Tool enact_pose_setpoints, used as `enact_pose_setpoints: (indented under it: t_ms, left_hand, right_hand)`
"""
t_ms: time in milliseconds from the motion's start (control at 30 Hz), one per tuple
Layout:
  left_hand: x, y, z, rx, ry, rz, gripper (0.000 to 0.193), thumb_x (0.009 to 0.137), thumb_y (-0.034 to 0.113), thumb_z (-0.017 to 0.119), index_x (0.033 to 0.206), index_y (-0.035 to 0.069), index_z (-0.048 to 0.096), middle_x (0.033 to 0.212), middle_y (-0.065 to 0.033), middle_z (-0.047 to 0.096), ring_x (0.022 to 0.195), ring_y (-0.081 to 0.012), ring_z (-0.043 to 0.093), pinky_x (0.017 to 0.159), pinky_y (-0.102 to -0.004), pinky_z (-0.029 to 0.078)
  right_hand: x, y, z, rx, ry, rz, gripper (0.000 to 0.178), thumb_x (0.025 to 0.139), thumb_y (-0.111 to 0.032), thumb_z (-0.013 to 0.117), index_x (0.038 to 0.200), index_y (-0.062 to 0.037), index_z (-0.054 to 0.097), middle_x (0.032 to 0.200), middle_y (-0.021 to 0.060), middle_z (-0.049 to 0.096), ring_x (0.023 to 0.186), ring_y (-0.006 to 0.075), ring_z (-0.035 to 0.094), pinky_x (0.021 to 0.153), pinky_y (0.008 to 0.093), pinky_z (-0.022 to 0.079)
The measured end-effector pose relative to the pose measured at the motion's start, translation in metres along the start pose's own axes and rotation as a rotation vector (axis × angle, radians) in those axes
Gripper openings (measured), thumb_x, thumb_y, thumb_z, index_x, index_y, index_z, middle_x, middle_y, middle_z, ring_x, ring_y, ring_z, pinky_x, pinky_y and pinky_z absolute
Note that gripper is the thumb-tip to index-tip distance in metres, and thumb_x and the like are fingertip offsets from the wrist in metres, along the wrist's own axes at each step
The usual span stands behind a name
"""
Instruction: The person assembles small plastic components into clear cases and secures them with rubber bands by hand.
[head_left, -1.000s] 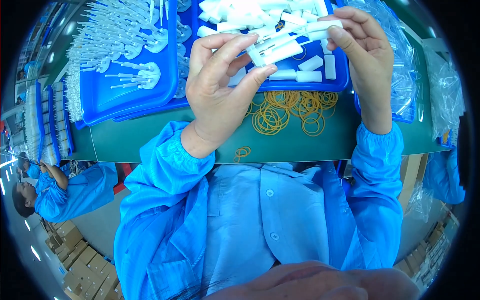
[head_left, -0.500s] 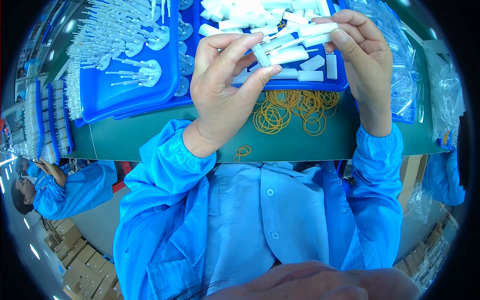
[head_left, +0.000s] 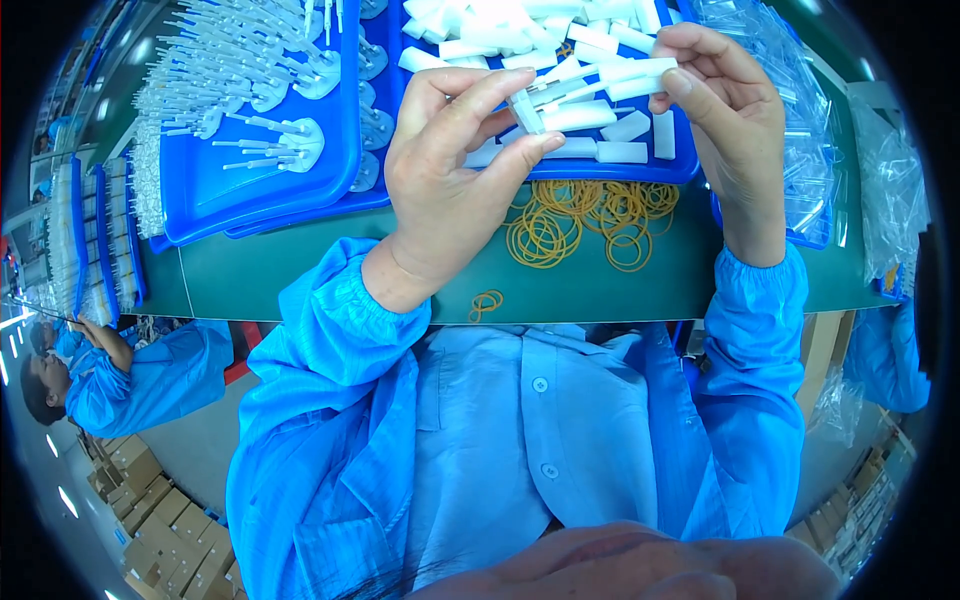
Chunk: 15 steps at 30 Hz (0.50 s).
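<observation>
My left hand (head_left: 445,165) pinches a pale plastic pronged piece (head_left: 526,112) by its base, between thumb and fingers. Its thin prongs point right. At their far ends sit white foam sleeves (head_left: 638,78), which my right hand (head_left: 735,120) grips between thumb and fingertips. How far the prongs reach into the foam cannot be made out. Both hands are raised over the near edge of a blue tray (head_left: 672,172) heaped with white foam pieces (head_left: 622,152). Fingers hide part of the pronged piece.
Another blue tray (head_left: 190,205) at the left carries many pronged plastic pieces (head_left: 290,147). Yellow rubber bands (head_left: 545,235) lie on the green table (head_left: 400,270). Clear plastic bags (head_left: 890,190) are at the right. A person in blue (head_left: 165,375) works at far left, near cardboard boxes (head_left: 180,530).
My right hand and the foam sleeves have shifted slightly nearer to me. My left hand stays almost in place, still pinching the pronged piece.
</observation>
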<state>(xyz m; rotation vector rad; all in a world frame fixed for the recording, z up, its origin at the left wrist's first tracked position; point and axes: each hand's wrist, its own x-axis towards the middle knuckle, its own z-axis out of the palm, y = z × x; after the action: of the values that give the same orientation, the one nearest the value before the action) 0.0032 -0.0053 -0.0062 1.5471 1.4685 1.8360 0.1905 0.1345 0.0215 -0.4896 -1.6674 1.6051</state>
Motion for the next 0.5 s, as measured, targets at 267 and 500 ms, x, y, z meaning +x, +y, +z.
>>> enact_pose_setpoints:
  t_ms: [267,500]
  left_hand:
    - [-0.0019,0.0008,-0.0064,0.129,-0.141,0.03,0.045,0.072,-0.014,0.071,0.114,-0.003,0.06,0.109,-0.0077,0.045,0.102,-0.0184,0.058,0.089,-0.0305,0.057]
    - [-0.002,0.0002,-0.0041,0.088,-0.105,0.011,0.046,0.071,-0.013,0.072,0.114,-0.002,0.06,0.109,-0.0077,0.045,0.101,-0.0183,0.058,0.09,-0.0312,0.057]
  right_hand:
    - [-0.0009,-0.0016,-0.0034,-0.071,0.023,-0.014,0.029,0.086,-0.001,0.062,0.114,0.0038,0.056,0.1,0.0138,0.066,0.091,0.0165,0.063,0.083,0.0274,0.049]
    - [-0.0004,0.0059,0.0044,0.057,0.08,-0.021,0.02,0.088,-0.002,0.06,0.107,0.0011,0.057,0.099,0.0141,0.066,0.092,0.017,0.064,0.083,0.0272,0.051]
